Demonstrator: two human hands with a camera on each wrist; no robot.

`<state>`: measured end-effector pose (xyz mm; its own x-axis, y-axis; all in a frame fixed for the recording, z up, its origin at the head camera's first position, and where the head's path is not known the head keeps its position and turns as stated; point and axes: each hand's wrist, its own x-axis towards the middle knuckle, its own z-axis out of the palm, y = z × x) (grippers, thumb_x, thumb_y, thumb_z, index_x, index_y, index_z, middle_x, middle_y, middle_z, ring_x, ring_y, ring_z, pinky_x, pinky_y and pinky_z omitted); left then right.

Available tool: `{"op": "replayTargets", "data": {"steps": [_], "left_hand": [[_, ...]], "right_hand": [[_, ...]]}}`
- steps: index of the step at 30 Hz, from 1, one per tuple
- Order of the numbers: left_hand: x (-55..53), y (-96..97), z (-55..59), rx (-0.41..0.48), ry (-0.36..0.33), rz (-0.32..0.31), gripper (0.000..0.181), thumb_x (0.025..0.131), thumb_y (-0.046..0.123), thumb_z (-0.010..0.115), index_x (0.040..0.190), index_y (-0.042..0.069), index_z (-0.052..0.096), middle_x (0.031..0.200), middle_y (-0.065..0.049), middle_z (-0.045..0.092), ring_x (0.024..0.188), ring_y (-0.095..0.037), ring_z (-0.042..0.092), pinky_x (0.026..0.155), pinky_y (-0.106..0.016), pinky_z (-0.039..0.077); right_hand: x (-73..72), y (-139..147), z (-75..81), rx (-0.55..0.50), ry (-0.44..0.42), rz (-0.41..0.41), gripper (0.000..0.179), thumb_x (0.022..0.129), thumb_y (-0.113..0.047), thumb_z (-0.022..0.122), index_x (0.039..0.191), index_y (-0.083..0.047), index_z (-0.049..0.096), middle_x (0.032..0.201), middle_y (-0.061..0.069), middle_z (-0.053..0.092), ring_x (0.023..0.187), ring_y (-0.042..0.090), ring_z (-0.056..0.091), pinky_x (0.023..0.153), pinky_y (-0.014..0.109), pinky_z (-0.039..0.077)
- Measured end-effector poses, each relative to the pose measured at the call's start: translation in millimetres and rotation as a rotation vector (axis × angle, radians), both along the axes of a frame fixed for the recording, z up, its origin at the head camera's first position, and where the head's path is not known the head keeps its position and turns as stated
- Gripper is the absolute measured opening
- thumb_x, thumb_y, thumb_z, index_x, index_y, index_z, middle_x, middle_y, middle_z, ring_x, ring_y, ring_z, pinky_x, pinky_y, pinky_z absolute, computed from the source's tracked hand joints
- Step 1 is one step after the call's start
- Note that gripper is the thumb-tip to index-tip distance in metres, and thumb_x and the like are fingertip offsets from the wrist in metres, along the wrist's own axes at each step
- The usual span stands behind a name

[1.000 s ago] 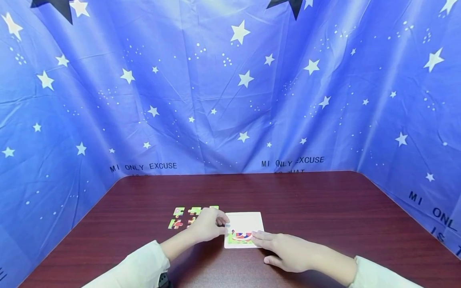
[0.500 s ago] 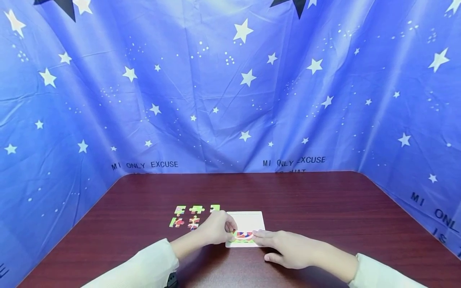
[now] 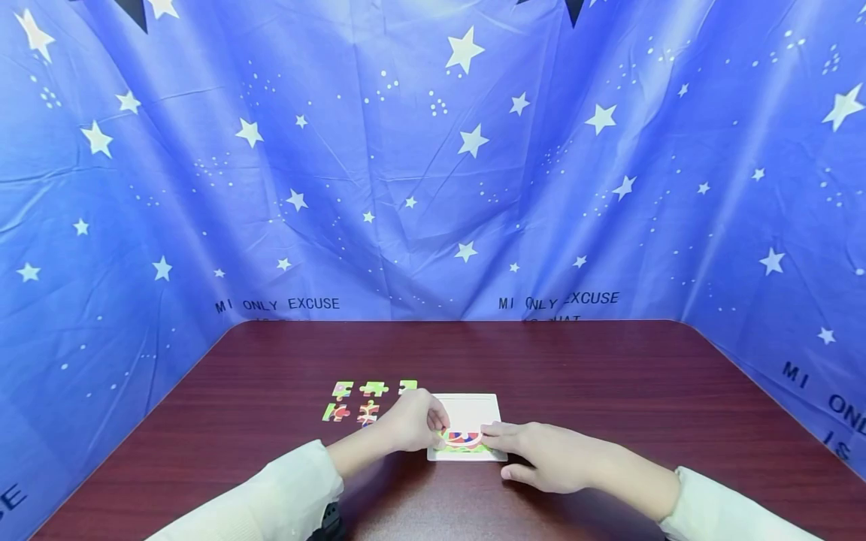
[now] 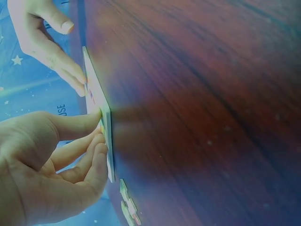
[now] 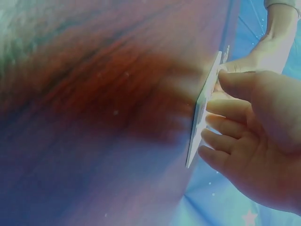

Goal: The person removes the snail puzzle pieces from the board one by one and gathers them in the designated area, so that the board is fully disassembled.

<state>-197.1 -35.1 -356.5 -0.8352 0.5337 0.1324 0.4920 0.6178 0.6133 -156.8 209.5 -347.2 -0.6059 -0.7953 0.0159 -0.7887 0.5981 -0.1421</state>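
A white puzzle tray (image 3: 467, 409) lies flat on the table, with joined colourful pieces (image 3: 464, 437) along its near part. My left hand (image 3: 411, 422) is over the tray's left side, thumb and fingertips pinching a jigsaw piece low at the left end of the picture; the fingers hide most of that piece. In the left wrist view, the thumb and curled fingers meet right at the tray's surface (image 4: 106, 113). My right hand (image 3: 551, 451) lies at the tray's right side, its extended fingers resting over the right end of the joined pieces, thumb apart on the near side.
Several loose jigsaw pieces (image 3: 373, 389), green with red and other colours, lie in two rows left of the tray. The dark red wooden table (image 3: 575, 368) ends at a blue star-patterned curtain (image 3: 406, 150) at the back and sides.
My left hand has moved right and closer to me, from the tray's left edge to over the left end of the picture. The right hand stays at the tray's right side.
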Motion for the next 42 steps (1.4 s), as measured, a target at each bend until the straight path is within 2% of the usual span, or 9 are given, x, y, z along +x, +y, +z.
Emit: {"op": "replayTargets", "data": {"steps": [4, 11, 15, 19, 24, 29, 35, 42], "left_hand": [[-0.4, 0.3, 0.8, 0.0, -0.005, 0.002, 0.015, 0.065, -0.007, 0.079, 0.075, -0.002, 0.069, 0.071, -0.012, 0.068, 0.067, -0.011, 0.057, 0.061, -0.017, 0.046], [-2.5, -0.1, 0.7, -0.003, -0.023, 0.002, 0.016, 0.065, -0.006, 0.08, 0.075, -0.001, 0.069, 0.072, -0.012, 0.069, 0.068, -0.01, 0.057, 0.061, -0.017, 0.047], [-6.3, -0.2, 0.4, -0.011, -0.026, -0.005, 0.016, 0.064, -0.005, 0.081, 0.074, -0.001, 0.069, 0.072, -0.012, 0.069, 0.067, -0.009, 0.056, 0.06, -0.016, 0.046], [-11.7, -0.3, -0.3, -0.013, -0.058, 0.002, 0.018, 0.063, -0.004, 0.082, 0.075, -0.001, 0.069, 0.07, -0.01, 0.068, 0.066, -0.007, 0.054, 0.06, -0.016, 0.045], [-17.5, -0.1, -0.9, -0.044, -0.096, 0.02, 0.02, 0.063, -0.001, 0.084, 0.075, 0.0, 0.069, 0.067, -0.003, 0.065, 0.062, -0.004, 0.051, 0.059, -0.014, 0.043], [-19.5, 1.5, 4.9, -0.1, -0.122, 0.023, 0.02, 0.062, -0.001, 0.084, 0.073, 0.0, 0.068, 0.062, 0.002, 0.059, 0.059, -0.004, 0.048, 0.058, -0.014, 0.04], [-18.4, 5.3, 13.0, -0.165, -0.118, 0.028, 0.019, 0.061, -0.002, 0.084, 0.072, 0.0, 0.068, 0.062, 0.003, 0.057, 0.06, -0.005, 0.048, 0.057, -0.016, 0.039], [-17.4, 5.4, 15.0, -0.145, -0.152, 0.037, 0.022, 0.062, -0.003, 0.084, 0.073, 0.001, 0.065, 0.063, -0.001, 0.063, 0.059, -0.006, 0.05, 0.057, -0.017, 0.041]], "right_hand": [[-0.9, -1.4, -0.2, -0.003, 0.017, 0.009, 0.046, 0.097, -0.029, 0.055, 0.139, -0.013, 0.051, 0.145, 0.007, 0.052, 0.134, 0.022, 0.049, 0.105, 0.037, 0.046], [-0.4, -8.6, -7.9, -0.008, 0.078, 0.082, 0.043, 0.099, -0.027, 0.051, 0.141, -0.015, 0.049, 0.145, 0.005, 0.051, 0.134, 0.021, 0.05, 0.103, 0.037, 0.047], [-1.6, -12.8, -11.6, -0.006, 0.108, 0.105, 0.046, 0.099, -0.025, 0.052, 0.143, -0.014, 0.045, 0.147, 0.005, 0.049, 0.135, 0.02, 0.049, 0.103, 0.036, 0.048], [-3.3, -15.5, -13.0, -0.01, 0.121, 0.133, 0.048, 0.098, -0.024, 0.052, 0.144, -0.013, 0.043, 0.149, 0.004, 0.047, 0.136, 0.02, 0.047, 0.103, 0.036, 0.048], [-4.0, -17.6, -13.5, -0.002, 0.11, 0.157, 0.046, 0.099, -0.022, 0.051, 0.143, -0.011, 0.045, 0.149, 0.004, 0.046, 0.136, 0.021, 0.047, 0.104, 0.035, 0.047], [-3.6, -20.0, -12.9, 0.008, 0.08, 0.148, 0.046, 0.101, -0.021, 0.047, 0.145, -0.01, 0.042, 0.152, 0.005, 0.043, 0.137, 0.023, 0.045, 0.105, 0.036, 0.046], [-2.5, -21.3, -11.0, 0.032, 0.092, 0.151, 0.046, 0.101, -0.021, 0.046, 0.145, -0.009, 0.041, 0.153, 0.005, 0.042, 0.138, 0.024, 0.044, 0.106, 0.036, 0.045], [-2.2, -21.4, -9.9, 0.034, 0.081, 0.143, 0.045, 0.101, -0.02, 0.046, 0.145, -0.01, 0.042, 0.153, 0.005, 0.042, 0.138, 0.024, 0.044, 0.106, 0.036, 0.045]]}}
